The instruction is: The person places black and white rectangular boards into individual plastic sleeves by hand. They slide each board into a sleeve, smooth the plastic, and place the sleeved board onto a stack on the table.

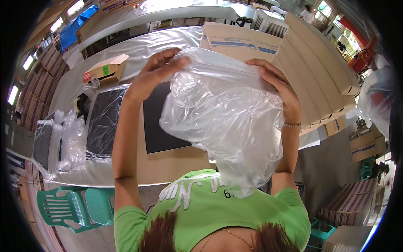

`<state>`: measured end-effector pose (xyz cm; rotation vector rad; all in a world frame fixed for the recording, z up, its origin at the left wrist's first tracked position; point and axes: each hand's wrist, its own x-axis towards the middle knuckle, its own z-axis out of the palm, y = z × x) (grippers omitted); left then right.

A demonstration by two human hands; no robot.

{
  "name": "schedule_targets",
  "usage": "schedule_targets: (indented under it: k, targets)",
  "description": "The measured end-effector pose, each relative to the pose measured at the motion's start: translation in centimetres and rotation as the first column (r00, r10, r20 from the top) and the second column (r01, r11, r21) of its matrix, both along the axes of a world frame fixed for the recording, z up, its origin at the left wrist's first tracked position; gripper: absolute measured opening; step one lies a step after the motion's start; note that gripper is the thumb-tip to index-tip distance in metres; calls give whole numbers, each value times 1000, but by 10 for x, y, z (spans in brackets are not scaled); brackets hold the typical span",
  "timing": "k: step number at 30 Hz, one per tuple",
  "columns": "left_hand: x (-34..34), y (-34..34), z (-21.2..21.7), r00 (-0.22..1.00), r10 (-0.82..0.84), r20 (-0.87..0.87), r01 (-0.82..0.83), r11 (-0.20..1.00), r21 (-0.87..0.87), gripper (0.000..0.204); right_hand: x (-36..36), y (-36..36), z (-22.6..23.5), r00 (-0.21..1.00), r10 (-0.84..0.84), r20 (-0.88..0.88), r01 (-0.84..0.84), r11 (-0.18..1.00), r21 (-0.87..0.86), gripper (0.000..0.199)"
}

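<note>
Head view: large clear crumpled plastic bag (pixel 226 126), held up above the brown cardboard-topped table (pixel 168 164), empty as far as can be seen. Left hand (pixel 157 69) pinches the bag's upper rim at its left corner; right hand (pixel 277 82) grips the rim at the right, mouth only partly spread. Flat black rectangular panel (pixel 157 122), bare, lies on the table directly behind the bag, not yet bagged. Second black panel already in clear wrap (pixel 103 122), on the table's left part; further wrapped pieces (pixel 54 140) at its left end. Judged: bag opening under way, insertion outstanding.
</note>
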<state>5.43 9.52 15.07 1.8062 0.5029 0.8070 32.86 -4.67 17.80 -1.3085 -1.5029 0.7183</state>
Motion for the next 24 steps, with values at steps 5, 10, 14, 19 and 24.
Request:
schedule_targets:
  k: [5, 10, 14, 19, 24]
  targets:
    - [-19, 2, -23, 999, 38, 34, -23, 931, -364, 83, 1, 2, -25, 968, -34, -247, 28, 999, -30, 31]
    - [-26, -15, -58, 995, 82, -58, -101, 782, -615, 85, -1, 6, -30, 957, -71, -283, 60, 997, -47, 29]
    - [-34, 0, -70, 990, -90, 112, 142, 743, -654, 53, 9, 8, -36, 951, -8, -308, 0, 1000, -28, 30]
    - [-45, -6, -77, 965, -53, 256, 217, 709, -671, 46, 16, 6, -45, 906, -60, -418, 12, 993, -117, 33]
    - [-40, -38, -81, 978, -96, 186, 204, 630, -749, 62, 26, 10, -56, 861, -69, -504, -32, 982, -188, 34]
